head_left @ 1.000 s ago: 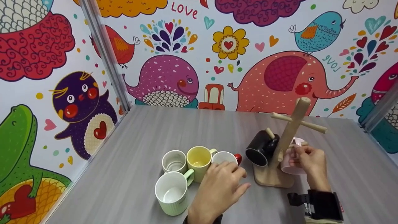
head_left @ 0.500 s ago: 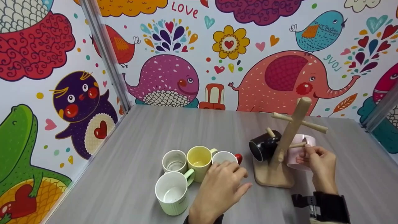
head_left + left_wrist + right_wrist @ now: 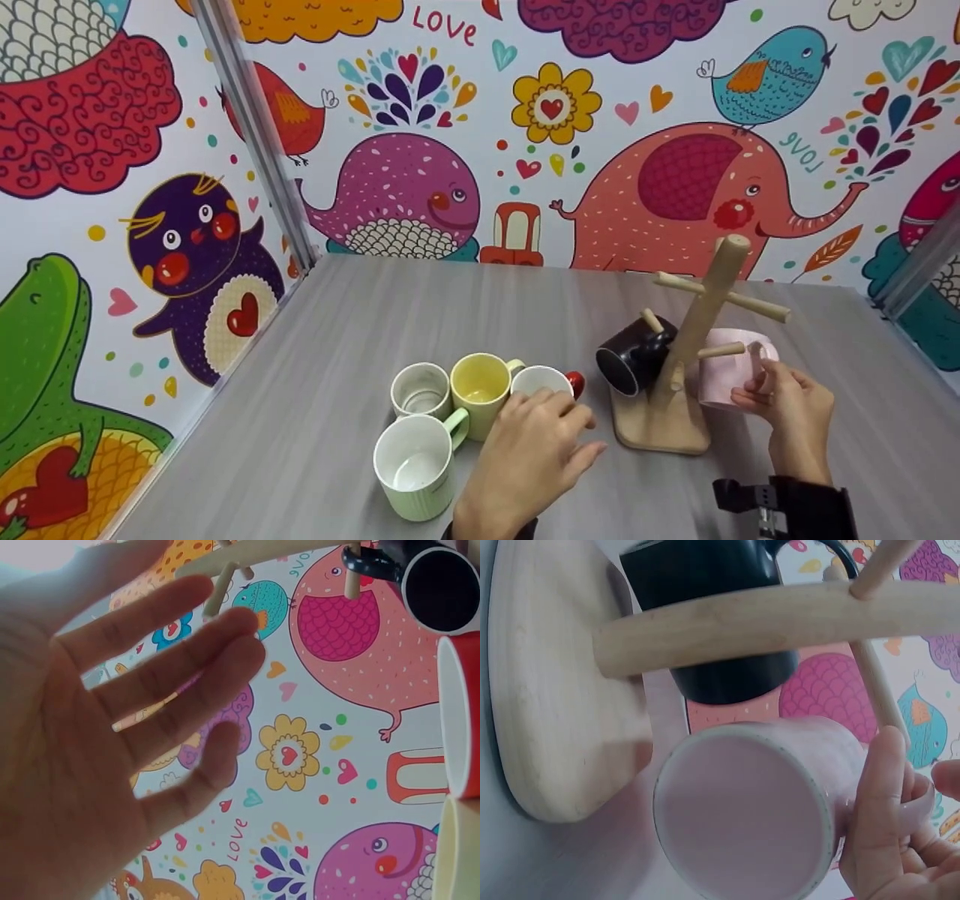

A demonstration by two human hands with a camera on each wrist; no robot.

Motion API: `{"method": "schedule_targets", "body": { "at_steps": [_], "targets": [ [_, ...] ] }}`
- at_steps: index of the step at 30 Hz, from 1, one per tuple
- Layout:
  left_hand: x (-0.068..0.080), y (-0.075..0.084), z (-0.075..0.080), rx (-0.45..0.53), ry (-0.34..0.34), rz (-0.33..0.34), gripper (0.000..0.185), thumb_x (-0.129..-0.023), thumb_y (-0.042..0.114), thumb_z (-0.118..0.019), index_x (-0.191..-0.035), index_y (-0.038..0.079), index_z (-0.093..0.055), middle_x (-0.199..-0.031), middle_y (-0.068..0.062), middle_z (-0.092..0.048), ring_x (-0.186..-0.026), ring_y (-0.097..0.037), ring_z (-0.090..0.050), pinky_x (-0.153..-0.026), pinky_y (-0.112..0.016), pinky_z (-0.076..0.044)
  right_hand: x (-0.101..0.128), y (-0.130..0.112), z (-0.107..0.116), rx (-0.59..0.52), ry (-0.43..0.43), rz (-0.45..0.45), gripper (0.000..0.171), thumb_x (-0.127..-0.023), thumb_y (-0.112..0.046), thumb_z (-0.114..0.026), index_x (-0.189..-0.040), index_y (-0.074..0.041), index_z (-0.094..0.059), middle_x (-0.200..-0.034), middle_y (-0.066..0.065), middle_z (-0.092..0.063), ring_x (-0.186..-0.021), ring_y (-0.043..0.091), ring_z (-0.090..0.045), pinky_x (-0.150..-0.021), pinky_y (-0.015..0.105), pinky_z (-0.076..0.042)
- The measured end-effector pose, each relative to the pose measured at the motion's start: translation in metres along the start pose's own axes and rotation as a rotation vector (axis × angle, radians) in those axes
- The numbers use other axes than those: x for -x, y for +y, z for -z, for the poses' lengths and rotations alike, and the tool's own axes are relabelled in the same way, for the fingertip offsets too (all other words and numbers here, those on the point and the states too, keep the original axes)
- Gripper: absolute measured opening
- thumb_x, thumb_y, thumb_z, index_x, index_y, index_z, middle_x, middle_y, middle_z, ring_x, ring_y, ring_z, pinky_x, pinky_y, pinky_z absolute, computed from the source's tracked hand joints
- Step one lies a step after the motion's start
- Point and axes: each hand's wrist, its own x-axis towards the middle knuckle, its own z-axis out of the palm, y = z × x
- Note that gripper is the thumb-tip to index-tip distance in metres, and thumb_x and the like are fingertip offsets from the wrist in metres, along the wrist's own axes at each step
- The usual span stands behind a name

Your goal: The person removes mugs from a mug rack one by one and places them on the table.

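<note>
Here the right hand (image 3: 791,401) has a closed grip on the pink mug (image 3: 731,367); left hand (image 3: 536,454) apparently open.

A grey, wood-grained surface (image 3: 420,315) fills the lower part of the head view, lit evenly with only soft shadows. It is enclosed by white walls covered in bright cartoon wallpaper (image 3: 600,97), showing a purple whale (image 3: 401,187), a pink-red elephant (image 3: 690,195), a blue bird (image 3: 765,75), a dark purple penguin (image 3: 199,262), a green dinosaur (image 3: 37,360), flowers, hearts and the word "LOVE". Silver metal corner posts (image 3: 255,135) join the wall panels at the back left and at the right edge (image 3: 919,262).
</note>
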Motion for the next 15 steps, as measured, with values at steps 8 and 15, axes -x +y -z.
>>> {"method": "schedule_targets", "body": {
  "at_steps": [8,15],
  "targets": [
    [0.000,0.000,0.002,-0.014,0.001,0.001,0.019,-0.077,0.038,-0.068,-0.080,0.021,-0.062,-0.079,0.008,-0.053,-0.079,-0.009,-0.053,-0.070,-0.028,-0.042,-0.002,0.004,0.010,-0.008,0.098,-0.049,0.033,-0.089,-0.030,-0.055,-0.068,-0.005,-0.057,-0.056,0.006,-0.055,-0.046,0.020,-0.061,-0.049,0.032,-0.051],
    [0.001,-0.001,0.004,-0.020,0.018,0.001,0.019,-0.077,0.038,-0.068,-0.080,0.020,-0.062,-0.076,0.008,-0.050,-0.079,-0.009,-0.053,-0.069,-0.028,-0.041,0.001,0.008,0.021,-0.090,0.147,-0.019,0.049,-0.079,-0.052,-0.061,-0.066,-0.005,-0.057,-0.053,0.006,-0.053,-0.043,0.021,-0.059,-0.046,0.032,-0.050]
  ]
}}
